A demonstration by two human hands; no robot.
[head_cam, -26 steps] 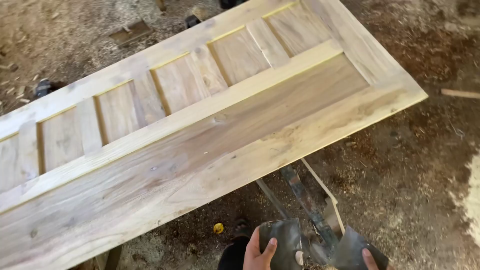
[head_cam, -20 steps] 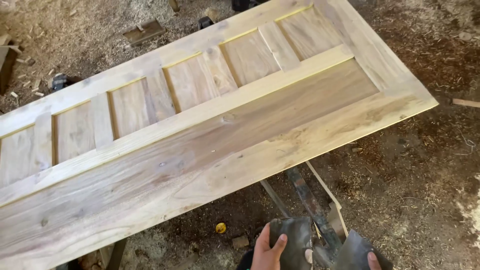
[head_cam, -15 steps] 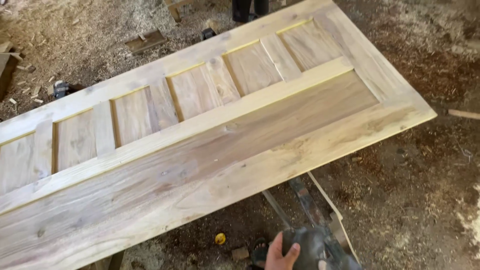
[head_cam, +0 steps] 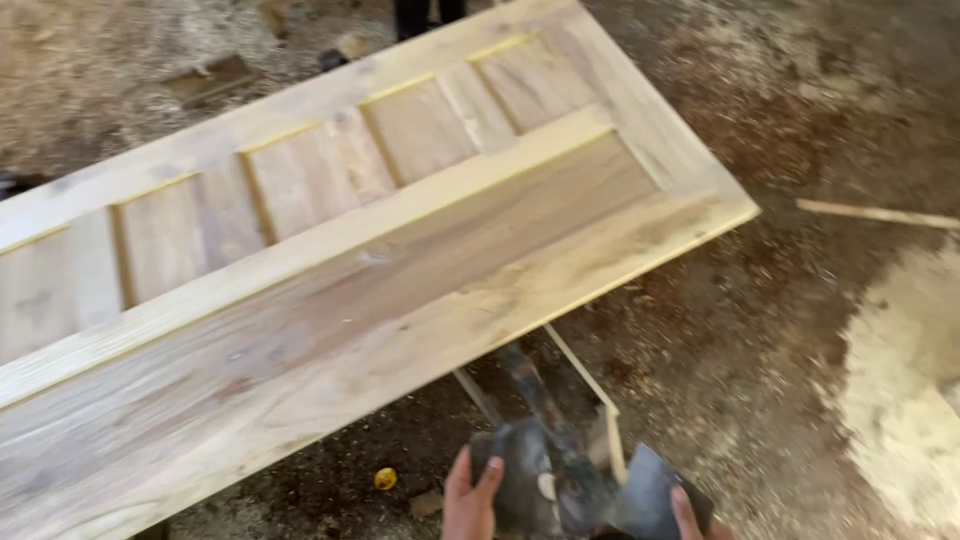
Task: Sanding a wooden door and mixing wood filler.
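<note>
A large unfinished wooden door [head_cam: 330,260] with several recessed panels lies flat and fills most of the view. Below its near edge, at the bottom of the frame, my left hand [head_cam: 468,500] grips a dark sheet, apparently sandpaper [head_cam: 520,480]. My right hand [head_cam: 690,515] shows only fingertips at the bottom edge and holds another dark sheet [head_cam: 650,490]. Both hands are below and off the door. Between them a dark stand piece [head_cam: 545,400] runs under the door.
The ground is dirt covered in sawdust, with a pale sawdust heap [head_cam: 900,380] at right. A thin wooden strip [head_cam: 880,213] lies at right. A small yellow object [head_cam: 385,479] sits on the floor. Scrap wood [head_cam: 205,80] lies beyond the door.
The view has swung right, so the door sits further left in frame. My hands stay low with the dark sheets, now slightly further apart.
</note>
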